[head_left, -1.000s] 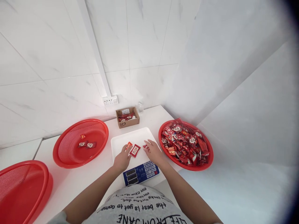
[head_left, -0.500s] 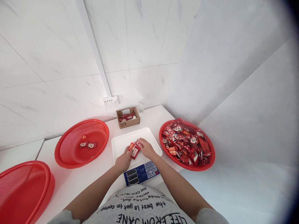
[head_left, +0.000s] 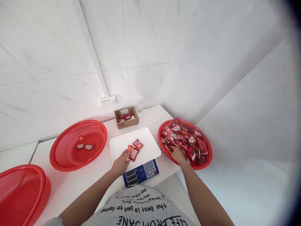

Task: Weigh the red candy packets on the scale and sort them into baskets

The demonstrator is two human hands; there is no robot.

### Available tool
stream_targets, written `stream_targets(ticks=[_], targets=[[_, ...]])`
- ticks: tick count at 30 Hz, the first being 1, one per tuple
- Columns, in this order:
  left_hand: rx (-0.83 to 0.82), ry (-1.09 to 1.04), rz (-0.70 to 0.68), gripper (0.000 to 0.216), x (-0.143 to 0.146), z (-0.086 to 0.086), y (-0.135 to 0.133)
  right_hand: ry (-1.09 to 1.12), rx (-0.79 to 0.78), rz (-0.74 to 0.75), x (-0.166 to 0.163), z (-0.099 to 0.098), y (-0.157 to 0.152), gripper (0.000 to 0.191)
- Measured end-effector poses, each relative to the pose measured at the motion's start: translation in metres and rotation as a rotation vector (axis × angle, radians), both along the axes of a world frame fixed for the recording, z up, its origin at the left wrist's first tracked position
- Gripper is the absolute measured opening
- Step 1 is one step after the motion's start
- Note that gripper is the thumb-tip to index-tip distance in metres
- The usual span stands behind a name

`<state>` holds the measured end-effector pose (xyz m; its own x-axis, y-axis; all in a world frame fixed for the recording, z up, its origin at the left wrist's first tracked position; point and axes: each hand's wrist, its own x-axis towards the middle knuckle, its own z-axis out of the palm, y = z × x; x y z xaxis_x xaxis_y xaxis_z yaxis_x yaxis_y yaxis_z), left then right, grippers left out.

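My left hand [head_left: 121, 162] is at the left front of the white weighing tray [head_left: 145, 135], its fingers closed on a small orange-red candy packet [head_left: 129, 148]. A dark red packet with a white label [head_left: 133, 154] lies against that packet, close to the fingertips. Just behind them, a red and white patterned packet [head_left: 138, 144] rests flat on the tray. My right hand [head_left: 177, 154] reaches over the near left rim of the right red basket [head_left: 208, 163]. Its fingers are apart and touch the heaped red packets [head_left: 188, 139]; the fingertips are partly hidden.
Behind the tray stand a small cardboard box [head_left: 128, 124] of red packets and a clear cup [head_left: 139, 107]. A red mesh basket [head_left: 103, 138] at left holds a few packets [head_left: 89, 147]. Another red basket [head_left: 44, 191] is nearer. The scale's blue keypad panel [head_left: 142, 172] faces me.
My right hand has left the packets over the tray and moved right into the full basket. The patterned packet now lies on the tray. My left hand stays near the other packets.
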<state>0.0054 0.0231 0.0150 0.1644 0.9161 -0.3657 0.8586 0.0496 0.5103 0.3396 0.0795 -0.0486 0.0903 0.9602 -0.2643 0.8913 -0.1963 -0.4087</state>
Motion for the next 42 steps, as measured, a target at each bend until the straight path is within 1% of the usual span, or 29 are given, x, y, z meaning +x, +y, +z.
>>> stream_targets(ticks=[5,8,10,12,15,16,18,21,25,29,33,36,38,40,41,42], targets=[[0.052,-0.069,0.028,0.042,0.002,-0.002,0.0,-0.118,-0.051,-0.014,-0.004,0.004,0.005,0.043],[0.122,-0.181,0.061,0.037,0.002,-0.002,-0.006,-0.156,-0.096,-0.018,-0.006,0.009,0.008,0.044],[0.153,-0.276,0.106,0.033,0.002,0.002,-0.012,-0.173,-0.118,-0.019,-0.007,0.011,0.009,0.04],[0.11,-0.355,0.19,0.03,0.004,0.01,-0.02,-0.19,-0.137,-0.02,-0.008,0.015,0.008,0.035],[-0.063,-0.44,0.314,0.034,0.006,0.025,-0.031,-0.215,-0.148,-0.022,-0.01,0.02,0.006,0.032],[-0.109,-0.461,0.338,0.036,0.006,0.029,-0.034,-0.223,-0.15,-0.024,-0.011,0.022,0.005,0.032],[-0.147,-0.49,0.365,0.038,0.007,0.034,-0.039,-0.241,-0.156,-0.027,-0.013,0.025,0.005,0.031],[-0.158,-0.52,0.381,0.042,0.008,0.034,-0.041,-0.259,-0.151,-0.023,-0.015,0.03,0.003,0.029],[-0.184,-0.558,0.384,0.043,0.009,0.028,-0.041,-0.262,-0.092,-0.029,-0.017,0.036,-0.003,0.028],[-0.197,-0.593,0.366,0.041,0.01,0.029,-0.041,-0.2,0.003,-0.116,-0.02,0.045,-0.011,0.024],[-0.233,-0.612,0.356,0.041,0.013,0.031,-0.041,-0.089,0.185,-0.266,-0.026,0.059,-0.017,0.033],[-0.254,-0.623,0.342,0.039,0.014,0.03,-0.04,0.08,0.257,-0.369,-0.031,0.067,-0.019,0.039],[-0.266,-0.645,0.321,0.04,0.015,0.028,-0.039,0.285,0.306,-0.403,-0.038,0.069,-0.021,0.041],[-0.277,-0.669,0.297,0.042,0.018,0.028,-0.037,0.574,0.313,-0.385,-0.049,0.07,-0.026,0.045],[-0.281,-0.683,0.289,0.043,0.02,0.029,-0.036,0.732,0.278,-0.358,-0.057,0.07,-0.029,0.047],[-0.283,-0.697,0.286,0.045,0.022,0.031,-0.035,0.877,0.207,-0.327,-0.065,0.071,-0.033,0.049]])
